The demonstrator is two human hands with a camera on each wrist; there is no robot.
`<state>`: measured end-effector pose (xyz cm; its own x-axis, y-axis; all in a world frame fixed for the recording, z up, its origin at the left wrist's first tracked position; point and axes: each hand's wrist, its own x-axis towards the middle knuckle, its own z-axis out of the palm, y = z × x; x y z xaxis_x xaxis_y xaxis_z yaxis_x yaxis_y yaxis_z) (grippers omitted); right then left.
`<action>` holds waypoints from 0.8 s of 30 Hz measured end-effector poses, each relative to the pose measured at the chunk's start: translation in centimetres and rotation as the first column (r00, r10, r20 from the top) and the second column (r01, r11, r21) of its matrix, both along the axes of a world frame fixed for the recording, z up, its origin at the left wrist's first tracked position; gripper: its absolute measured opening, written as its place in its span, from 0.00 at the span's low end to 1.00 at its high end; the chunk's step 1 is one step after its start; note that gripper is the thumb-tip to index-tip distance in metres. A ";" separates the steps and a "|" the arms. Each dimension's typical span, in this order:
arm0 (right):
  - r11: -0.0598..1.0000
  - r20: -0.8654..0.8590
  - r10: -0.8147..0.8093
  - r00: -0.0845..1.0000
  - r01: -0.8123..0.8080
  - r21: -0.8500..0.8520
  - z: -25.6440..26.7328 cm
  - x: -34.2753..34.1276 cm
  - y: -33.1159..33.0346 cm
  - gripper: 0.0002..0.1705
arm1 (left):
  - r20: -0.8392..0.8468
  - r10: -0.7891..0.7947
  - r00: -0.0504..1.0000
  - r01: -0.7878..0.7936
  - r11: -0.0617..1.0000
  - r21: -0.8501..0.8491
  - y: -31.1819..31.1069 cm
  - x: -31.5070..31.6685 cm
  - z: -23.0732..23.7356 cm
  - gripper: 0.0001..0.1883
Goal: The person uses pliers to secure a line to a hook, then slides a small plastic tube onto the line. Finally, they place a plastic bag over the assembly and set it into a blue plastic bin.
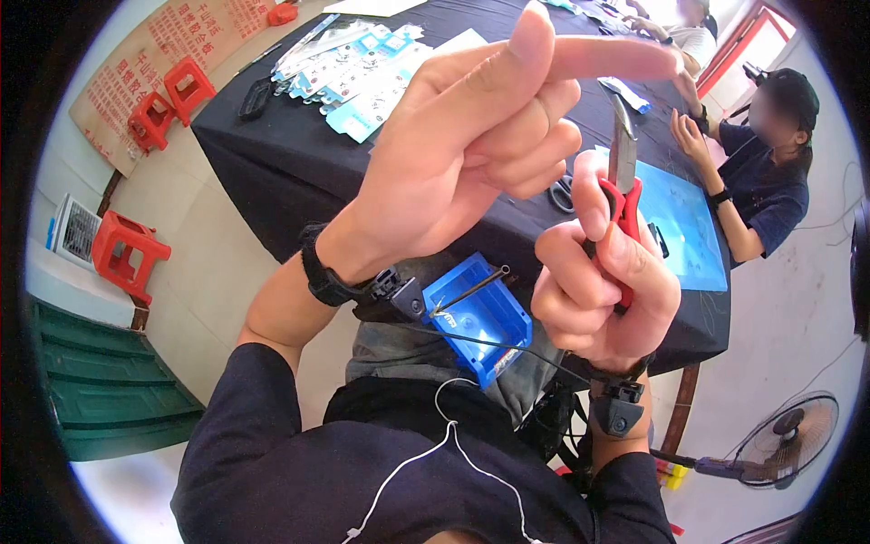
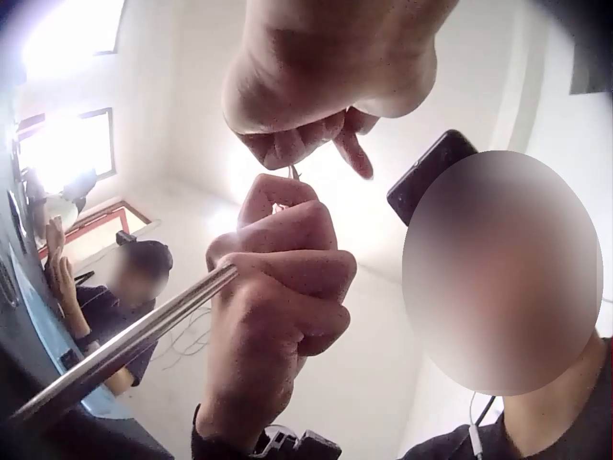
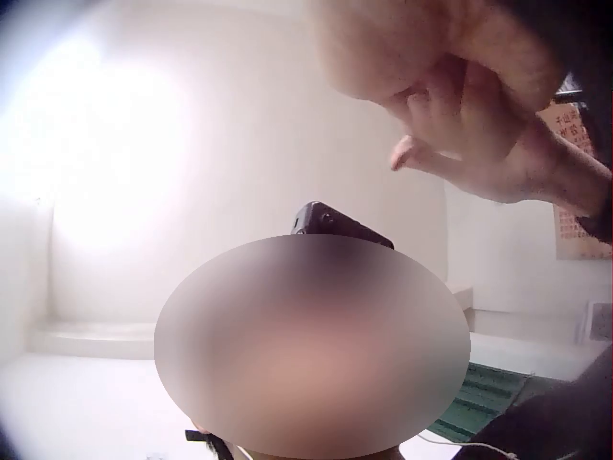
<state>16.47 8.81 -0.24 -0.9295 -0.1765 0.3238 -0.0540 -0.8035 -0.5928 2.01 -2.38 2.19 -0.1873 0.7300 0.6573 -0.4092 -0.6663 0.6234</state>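
Observation:
My right hand (image 1: 580, 290) grips a pair of red-handled pliers (image 1: 622, 159), its long silver head pointing up between thumb and fingers. My left hand (image 1: 462, 136) is raised beside it with nothing visible in it. The left index finger reaches across above the pliers' tip, the thumb stands up, and the other fingers are bent toward the palm. In the left wrist view the pliers are mostly hidden behind the right hand's curled fingers (image 2: 287, 249). A thin metal rod (image 1: 471, 292) crosses over the blue bin (image 1: 485, 340) below the hands.
A black-covered table (image 1: 272, 163) lies ahead, with printed packaging (image 1: 362, 82), scissors (image 1: 562, 193) and a blue mat (image 1: 693, 231). Another person (image 1: 770, 163) sits at the right side. Red stools (image 1: 127, 254) stand left, a fan (image 1: 788, 440) right. A black cable runs between my wrists.

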 end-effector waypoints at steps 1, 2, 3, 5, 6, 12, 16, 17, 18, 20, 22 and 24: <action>1.000 0.007 -0.023 1.000 0.022 0.009 0.0 0.0 0.0 0.09 | -0.002 -0.002 1.000 0.002 1.000 0.000 0.0 0.2 -0.1 0.34; 1.000 0.006 -0.025 1.000 0.025 0.009 0.1 0.1 0.0 0.09 | -0.051 0.124 0.991 -0.126 0.991 -0.041 0.0 0.4 -0.2 0.35; 0.999 -0.011 -0.050 0.999 0.050 0.020 0.1 0.1 0.0 0.09 | -0.105 0.246 0.964 -0.254 0.964 -0.076 0.1 0.6 -0.3 0.38; 0.997 -0.030 -0.075 0.997 0.076 0.032 0.3 0.3 0.0 0.09 | -0.212 0.346 0.914 -0.356 0.934 -0.009 0.5 0.1 -1.0 0.34; 0.993 -0.039 -0.094 0.995 0.097 0.069 0.4 0.4 0.1 0.09 | -0.307 0.445 0.841 -0.446 0.892 0.070 0.7 -0.1 -1.3 0.30; 0.981 0.007 -0.140 0.990 0.138 0.139 0.8 1.0 -0.2 0.08 | -0.572 0.793 0.210 -0.781 0.488 0.390 0.2 -0.4 -1.3 0.12; 0.988 0.055 -0.061 0.997 0.052 0.146 0.8 1.0 -0.4 0.09 | -0.520 0.854 -0.017 -0.693 0.364 0.622 -0.3 -1.1 -0.2 0.22; 0.993 0.094 -0.020 0.995 0.009 0.117 0.8 1.1 -0.4 0.09 | -0.520 0.854 -0.018 -0.695 0.363 0.621 -0.2 -1.6 -0.1 0.22; 0.993 0.094 -0.017 0.995 0.006 0.117 0.9 1.1 -0.6 0.09 | -0.506 0.862 0.031 -0.626 0.412 0.663 -0.1 -2.1 0.0 0.26; 0.993 0.069 0.014 0.997 -0.022 0.116 0.9 0.9 -1.1 0.07 | -0.494 0.866 0.080 -0.552 0.451 0.701 -0.4 -2.5 -0.1 0.31; 0.994 0.093 -0.004 0.996 -0.006 0.110 0.7 1.0 -1.4 0.07 | -0.545 0.787 0.290 -0.502 0.610 0.613 -0.9 -2.5 -0.3 0.33; 0.991 0.079 0.075 0.994 -0.083 0.102 0.6 1.0 -1.6 0.07 | -0.528 0.802 0.279 -0.502 0.591 0.632 -1.0 -2.4 -0.3 0.33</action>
